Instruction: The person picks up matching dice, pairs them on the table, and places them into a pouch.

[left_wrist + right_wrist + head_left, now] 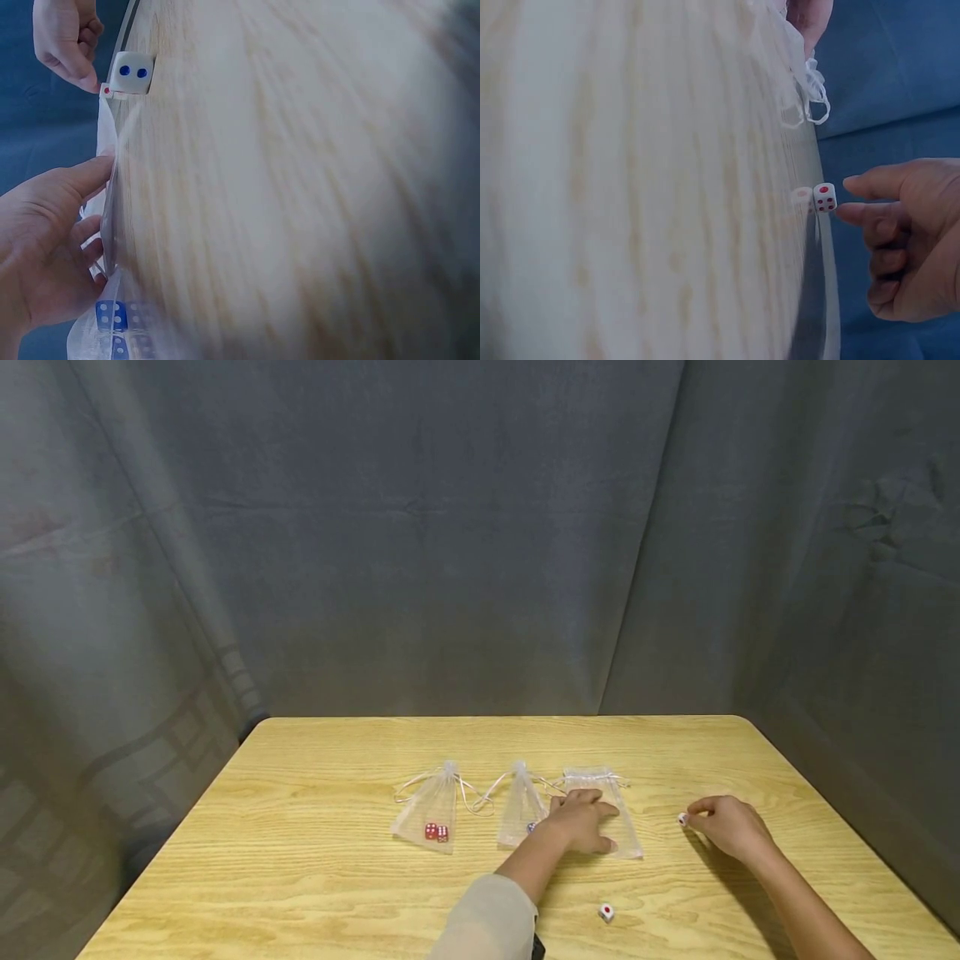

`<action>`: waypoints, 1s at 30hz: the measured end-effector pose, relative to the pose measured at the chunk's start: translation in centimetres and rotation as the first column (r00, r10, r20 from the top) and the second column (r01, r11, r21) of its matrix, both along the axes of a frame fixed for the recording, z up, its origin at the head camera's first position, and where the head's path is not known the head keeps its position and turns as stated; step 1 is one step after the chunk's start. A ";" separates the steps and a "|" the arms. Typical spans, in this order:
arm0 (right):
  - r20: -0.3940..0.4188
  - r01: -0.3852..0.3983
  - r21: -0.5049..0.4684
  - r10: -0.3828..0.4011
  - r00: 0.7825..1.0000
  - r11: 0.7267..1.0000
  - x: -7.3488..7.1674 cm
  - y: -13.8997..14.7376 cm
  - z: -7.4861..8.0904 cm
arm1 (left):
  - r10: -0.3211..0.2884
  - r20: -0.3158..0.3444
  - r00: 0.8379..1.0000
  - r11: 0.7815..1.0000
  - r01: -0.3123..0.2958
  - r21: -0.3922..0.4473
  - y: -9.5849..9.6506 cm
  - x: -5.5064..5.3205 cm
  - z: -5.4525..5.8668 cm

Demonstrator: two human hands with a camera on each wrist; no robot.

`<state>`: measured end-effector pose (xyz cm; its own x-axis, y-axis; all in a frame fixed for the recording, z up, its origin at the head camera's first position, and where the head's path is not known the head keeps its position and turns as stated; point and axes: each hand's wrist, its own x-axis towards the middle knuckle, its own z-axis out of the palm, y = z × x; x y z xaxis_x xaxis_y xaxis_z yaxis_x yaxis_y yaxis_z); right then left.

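Observation:
My left hand (582,822) lies over a sheer white drawstring pouch (626,839) with its fingers spread; in the left wrist view its thumb and fingertips touch the mesh. On the right, my right hand (731,828) reaches to a white die (682,819). The right wrist view shows this die (825,197) standing on the table, thumb and index fingertips right beside it with a gap between them, other fingers curled. Another white die (606,912) lies nearer the front; its blue two-pip face shows in the left wrist view.
Left of my left hand lies a pouch (517,814) with blue dice (111,315), partly hidden by that hand. Farther left, a drawn-up pouch (420,814) holds red dice (436,832). The wooden table (300,877) ends at a grey curtain (420,568).

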<state>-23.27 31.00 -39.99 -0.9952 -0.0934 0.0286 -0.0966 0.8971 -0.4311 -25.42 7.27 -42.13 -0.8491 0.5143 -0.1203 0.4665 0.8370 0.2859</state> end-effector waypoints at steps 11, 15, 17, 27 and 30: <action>0.008 0.014 0.000 -0.014 1.000 1.000 -0.2 -0.1 -0.2 | -0.003 0.006 1.000 1.000 0.003 0.001 0.0 0.0 0.0; 0.015 0.020 -0.007 -0.020 1.000 1.000 -0.2 -0.2 -0.4 | -0.002 0.007 1.000 1.000 0.002 0.005 -0.1 0.1 0.1; 0.019 0.025 -0.005 -0.025 1.000 1.000 -0.2 -0.2 -0.4 | -0.002 0.008 1.000 1.000 0.002 0.008 -0.1 0.1 0.1; 0.013 0.029 0.000 -0.029 0.999 1.000 -0.1 -0.3 -0.7 | 0.007 0.015 1.000 1.000 -0.007 0.017 -0.1 0.2 0.3; 0.005 0.032 0.003 -0.032 0.999 0.999 -0.1 -0.3 -0.7 | 0.004 0.019 1.000 1.000 -0.004 0.023 -0.1 0.2 0.2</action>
